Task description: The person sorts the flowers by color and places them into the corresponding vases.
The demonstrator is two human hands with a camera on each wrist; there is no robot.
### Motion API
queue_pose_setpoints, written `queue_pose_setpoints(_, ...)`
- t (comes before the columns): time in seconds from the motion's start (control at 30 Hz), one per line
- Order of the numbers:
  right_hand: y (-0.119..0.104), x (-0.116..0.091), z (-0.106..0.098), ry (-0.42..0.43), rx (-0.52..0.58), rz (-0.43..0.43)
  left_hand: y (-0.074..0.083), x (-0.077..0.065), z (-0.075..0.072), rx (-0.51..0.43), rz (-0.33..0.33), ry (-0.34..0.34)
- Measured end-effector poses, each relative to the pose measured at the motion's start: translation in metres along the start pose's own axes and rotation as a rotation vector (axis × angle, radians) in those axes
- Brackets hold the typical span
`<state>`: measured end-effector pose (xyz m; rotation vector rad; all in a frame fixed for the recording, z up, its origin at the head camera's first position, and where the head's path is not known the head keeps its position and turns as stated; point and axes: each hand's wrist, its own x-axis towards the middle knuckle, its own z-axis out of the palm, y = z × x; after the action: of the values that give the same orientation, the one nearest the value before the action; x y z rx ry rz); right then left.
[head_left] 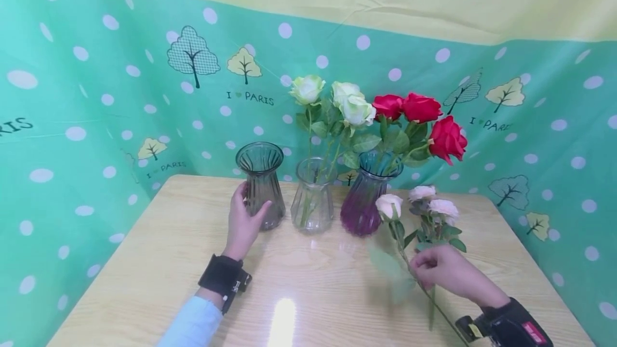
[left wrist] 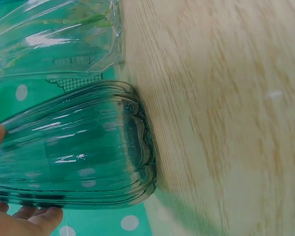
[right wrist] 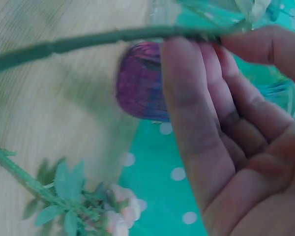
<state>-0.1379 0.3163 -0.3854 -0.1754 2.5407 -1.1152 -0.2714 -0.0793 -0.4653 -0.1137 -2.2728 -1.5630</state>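
Observation:
My left hand holds a smoky grey ribbed glass vase with thumb and fingers on opposite sides of its body. The vase is upright with no flowers in it; in the left wrist view its base sits at the tabletop. Over the right side of the table, my right hand pinches the stem of a pale pink rose between thumb and fingertips. The rose tilts, bloom up and to the left. Beside that hand, more pale pink roses lie on the table.
A clear glass vase with white-green roses stands in the middle. Right of it, a purple-and-blue vase holds red roses. A patterned green curtain hangs behind the wooden table.

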Motion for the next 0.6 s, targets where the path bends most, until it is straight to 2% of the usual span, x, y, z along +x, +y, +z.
queue_pose_setpoints(0.1, -0.009, -0.005, 0.001, -0.088, 0.02, -0.064, 0.0, -0.001, 0.001, -0.003, 0.004, 0.001)
queue_pose_setpoints(0.2, -0.026, -0.003, 0.005, -0.133, 0.01, -0.151, 0.001, 0.0, -0.001, -0.005, 0.012, 0.01)
queue_pose_setpoints(0.3, -0.047, 0.003, 0.007, -0.138, -0.04, -0.234, 0.001, 0.0, -0.002, -0.008, 0.016, 0.016)
queue_pose_setpoints(0.47, -0.083, 0.019, 0.011, -0.159, -0.088, -0.29, -0.001, -0.001, -0.002, -0.006, 0.012, 0.014)
queue_pose_setpoints(0.6, -0.099, 0.031, 0.019, -0.164, -0.097, -0.325, 0.0, -0.001, 0.0, 0.005, 0.009, 0.007)
